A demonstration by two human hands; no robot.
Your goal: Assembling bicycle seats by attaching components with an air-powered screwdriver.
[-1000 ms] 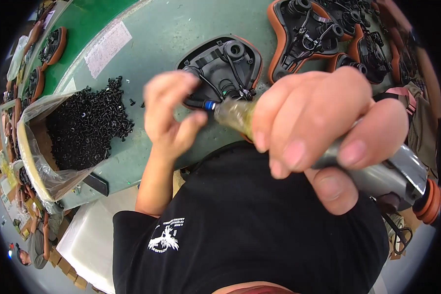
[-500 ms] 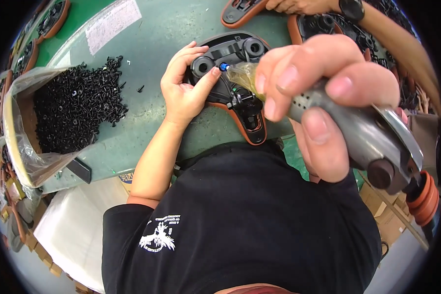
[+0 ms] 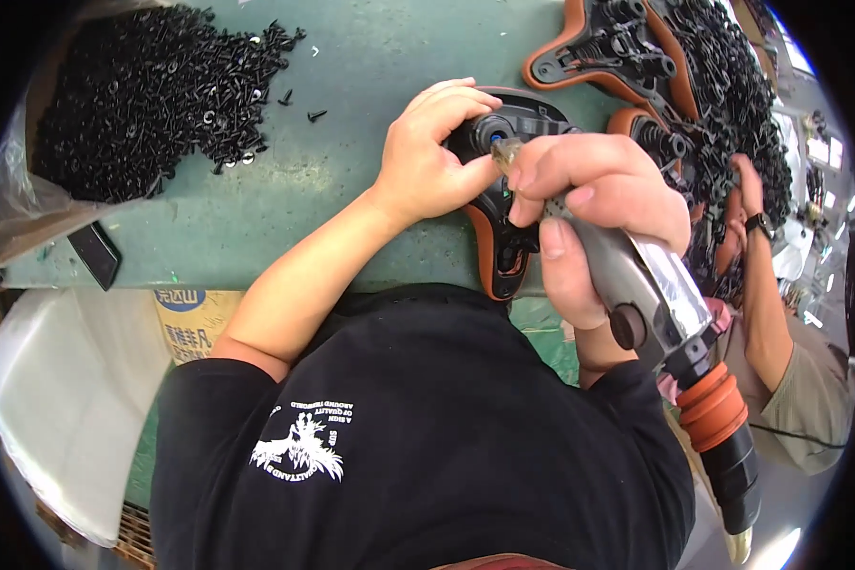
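Observation:
A bicycle saddle (image 3: 530, 122) with a black underside and orange-brown edge lies upside down on the green table, its nose toward me. My left hand (image 3: 432, 157) grips its left rear side, fingers over the rim and thumb on the underside. My right hand (image 3: 603, 195) is wrapped around a grey metal power screwdriver (image 3: 636, 285). The tool's tip, wrapped in yellowish film, points at the saddle's left rear round socket, where a bit of blue shows. Whether the tip touches a screw is hidden.
A heap of black screws (image 3: 161, 104) spreads from a plastic-lined box at the left. Other saddles (image 3: 598, 52) and more black parts (image 3: 722, 104) crowd the right. A co-worker's arm (image 3: 765, 275) with a watch reaches in there. A dark flat block (image 3: 95, 255) sits near the table edge.
The view has shifted. My right hand has lowered the screwdriver, and its tip has moved onto the left rear socket. My left hand still holds the saddle. The co-worker's arm has drawn back.

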